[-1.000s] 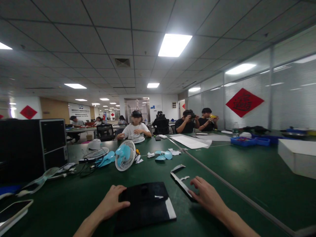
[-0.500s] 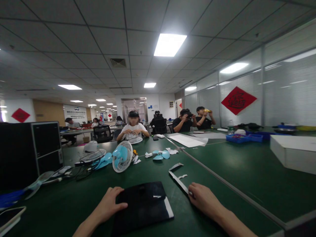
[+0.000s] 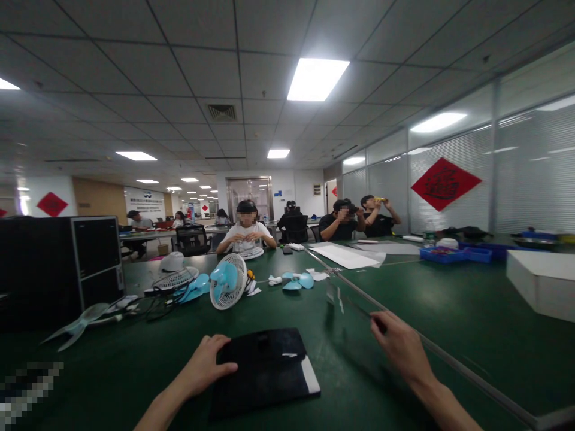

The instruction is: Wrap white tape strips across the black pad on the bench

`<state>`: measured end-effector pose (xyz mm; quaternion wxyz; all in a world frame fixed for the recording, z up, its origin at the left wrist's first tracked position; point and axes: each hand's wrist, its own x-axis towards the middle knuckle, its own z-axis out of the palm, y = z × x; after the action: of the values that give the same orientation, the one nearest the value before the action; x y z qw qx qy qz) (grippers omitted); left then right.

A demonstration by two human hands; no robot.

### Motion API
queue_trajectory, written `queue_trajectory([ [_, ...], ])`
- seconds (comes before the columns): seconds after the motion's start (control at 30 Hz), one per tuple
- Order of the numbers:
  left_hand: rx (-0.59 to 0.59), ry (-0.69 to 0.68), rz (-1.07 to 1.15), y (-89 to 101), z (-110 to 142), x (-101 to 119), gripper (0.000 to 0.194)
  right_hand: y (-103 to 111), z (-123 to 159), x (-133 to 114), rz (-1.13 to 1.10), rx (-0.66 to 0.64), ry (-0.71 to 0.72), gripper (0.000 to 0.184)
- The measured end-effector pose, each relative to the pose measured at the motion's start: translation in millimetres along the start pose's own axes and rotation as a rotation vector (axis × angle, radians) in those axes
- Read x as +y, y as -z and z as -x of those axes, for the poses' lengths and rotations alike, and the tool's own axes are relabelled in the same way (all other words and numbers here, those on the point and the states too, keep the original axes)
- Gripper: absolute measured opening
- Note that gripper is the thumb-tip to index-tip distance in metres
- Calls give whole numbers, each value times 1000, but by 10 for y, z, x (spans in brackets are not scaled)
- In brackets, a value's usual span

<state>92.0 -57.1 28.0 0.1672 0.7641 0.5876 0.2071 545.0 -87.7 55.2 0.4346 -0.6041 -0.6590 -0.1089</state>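
Note:
A flat black folder-like case (image 3: pixel 265 374) lies before me on the green table, with a white area along its right edge. My left hand (image 3: pixel 210 364) grips its left side, the thumb resting on top and the fingers curled at the far edge. To the right of the case, my right hand (image 3: pixel 398 341) is raised above the table. Its fingers pinch a thin whitish strip (image 3: pixel 359 308), which is smeared by motion. Torn-looking pale bits hang from the strip's far end.
A light-blue fan blade (image 3: pixel 298 281) and a white-caged fan (image 3: pixel 228 281) lie beyond the case. At left stands a black computer tower (image 3: pixel 96 254). White boards (image 3: pixel 345 254), a blue tray (image 3: pixel 442 254) and a white box (image 3: pixel 543 281) are farther right. Several people sit beyond.
My right hand has lifted the strip off the table and moved right and away from me. My left hand remains on the case. The view has turned slightly left.

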Motion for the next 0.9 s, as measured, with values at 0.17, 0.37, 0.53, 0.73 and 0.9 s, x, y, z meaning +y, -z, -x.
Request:
queue_trajectory([
  [0.17, 47, -38, 16, 25, 9, 28, 72, 96, -74, -226, -323, 45, -53, 32],
  [0.37, 540, -147, 184, 202, -25, 43, 51, 119, -178, -702, -737, -249, -115, 31],
  [0.53, 464, -112, 413, 402, 148, 256, 59, -109, -195, -1029, -952, -522, -148, 21],
  [0.73, 56, -86, 471, 366, 262, 481, 58, -419, -157, -1204, -975, -654, -246, 15],
  [0.9, -99, 56, 717, 279, 276, 516, 43, -565, -74, -1103, -980, -753, -361, 13],
])
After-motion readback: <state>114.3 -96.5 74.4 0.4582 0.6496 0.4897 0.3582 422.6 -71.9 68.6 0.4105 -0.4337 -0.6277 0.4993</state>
